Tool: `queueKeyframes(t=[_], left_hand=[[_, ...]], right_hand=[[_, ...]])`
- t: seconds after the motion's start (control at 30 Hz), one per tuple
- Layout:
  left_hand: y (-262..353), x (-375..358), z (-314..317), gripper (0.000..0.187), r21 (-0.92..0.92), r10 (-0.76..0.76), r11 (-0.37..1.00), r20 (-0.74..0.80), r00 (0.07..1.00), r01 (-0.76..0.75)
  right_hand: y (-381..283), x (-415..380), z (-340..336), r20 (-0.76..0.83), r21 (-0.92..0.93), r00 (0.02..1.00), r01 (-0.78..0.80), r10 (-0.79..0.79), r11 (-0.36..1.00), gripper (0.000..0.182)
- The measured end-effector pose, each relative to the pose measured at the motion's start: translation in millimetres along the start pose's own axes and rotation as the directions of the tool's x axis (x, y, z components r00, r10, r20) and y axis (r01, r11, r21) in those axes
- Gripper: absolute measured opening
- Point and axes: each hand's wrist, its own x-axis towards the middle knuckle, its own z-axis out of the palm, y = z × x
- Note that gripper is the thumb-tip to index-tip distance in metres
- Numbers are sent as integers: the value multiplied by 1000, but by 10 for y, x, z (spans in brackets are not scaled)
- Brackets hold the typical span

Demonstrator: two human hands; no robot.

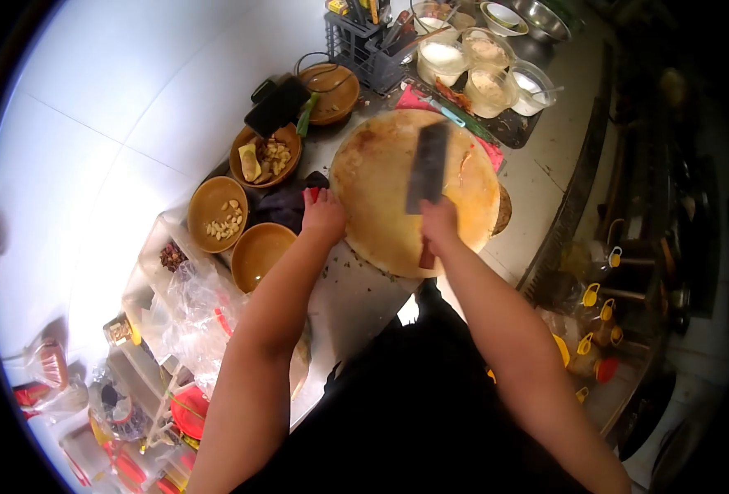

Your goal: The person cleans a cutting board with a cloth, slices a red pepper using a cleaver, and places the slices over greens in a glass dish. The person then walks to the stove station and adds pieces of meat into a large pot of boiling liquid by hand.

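My right hand (439, 224) is wrapped round the handle of a cleaver (428, 169). Its broad dark blade, slightly blurred, is over the round wooden chopping board (372, 181). At the board's left edge, my left hand (325, 216) is closed, with a small red thing (314, 193) showing at its fingers. What it grips there is mostly hidden. A dark cloth (279, 207) lies just left of that hand. Small red bits are on the far right part of the board.
Left of the board stand bowls with peeled garlic (227, 222) and ginger pieces (274, 158), plus a brown bowl (259, 251). Seasoning tubs (488, 89) stand at the back right. A grey utensil rack (364, 49) is behind. Bottles with yellow handles (591, 294) line the lower right.
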Motion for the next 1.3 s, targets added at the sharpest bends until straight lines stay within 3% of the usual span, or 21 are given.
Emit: queueKeyframes(t=[0.03,0.13,0.2,0.23,0.3,0.4,0.43,0.5,0.57,0.63,0.67,0.7,0.73,0.83,0.9,1.0,1.03,1.07,1.23,1.27,1.3], left_hand=[[-3,-1,7,84,4,6,1000,0,1000,-6],[-11,-26,-38,83,-1,15,1000,-2,1000,-15],[11,-70,-100,83,23,9,1000,23,1000,-10],[10,-52,-29,83,22,18,1000,31,999,-19],[-26,32,153,51,27,34,999,-152,988,-30],[-45,66,256,46,27,44,999,-204,978,-39],[-33,58,183,46,22,43,999,-206,977,-40],[-14,9,-16,79,60,36,997,23,999,-37],[-53,46,94,69,40,49,998,-40,998,-47],[-115,22,138,59,22,61,998,-91,994,-59],[-180,17,99,49,34,101,995,-120,988,-97],[-222,5,34,40,51,143,989,-148,979,-137],[-241,-10,-38,40,56,144,989,-143,979,-137],[-316,-108,-211,31,-6,-64,998,-354,933,66],[-393,-158,-200,31,-1,-11,1000,-335,942,11],[-429,-125,5,30,-28,45,998,-341,939,-58],[-428,-107,74,30,-57,43,996,-359,932,-68],[-406,-108,61,30,-61,43,996,-359,932,-70],[-256,-116,-109,28,9,103,994,-404,909,-109],[-269,-84,-122,28,7,98,995,-405,909,-104],[-295,-43,-120,28,12,86,996,-456,886,-91]], right_hand=[[48,73,190,77,-100,993,98,-90,990,30],[-359,-101,471,190,-60,973,-120,130,991,33],[-132,75,593,41,-259,983,185,-180,948,25],[-91,177,523,79,-178,995,79,-66,981,28],[-33,185,239,13,-138,1000,5,-4,990,29],[227,341,-265,-100,16,989,-109,110,994,30],[221,324,-458,-146,-2,981,-131,130,991,29],[88,201,-615,-188,-27,972,-150,142,988,28],[-50,152,-649,-212,47,935,-282,285,958,28],[-111,-53,-435,-95,-17,977,-194,192,981,26],[194,37,-262,71,-289,995,85,-67,954,26],[56,-203,-38,59,-190,994,101,-91,977,26],[163,-208,245,131,-219,991,45,-16,975,29],[75,-563,599,165,-339,980,161,-110,927,33],[142,-539,563,225,-361,967,197,-120,911,35],[287,-307,63,171,-371,984,114,-53,922,35],[370,-235,-163,99,-274,986,158,-136,949,33],[177,-282,-449,58,-257,998,-9,25,966,33],[240,110,-1114,-95,-430,993,-102,68,897,29],[276,106,-1057,-91,-432,994,-98,65,896,29],[292,14,-901,0,-396,998,60,-65,916,31]])
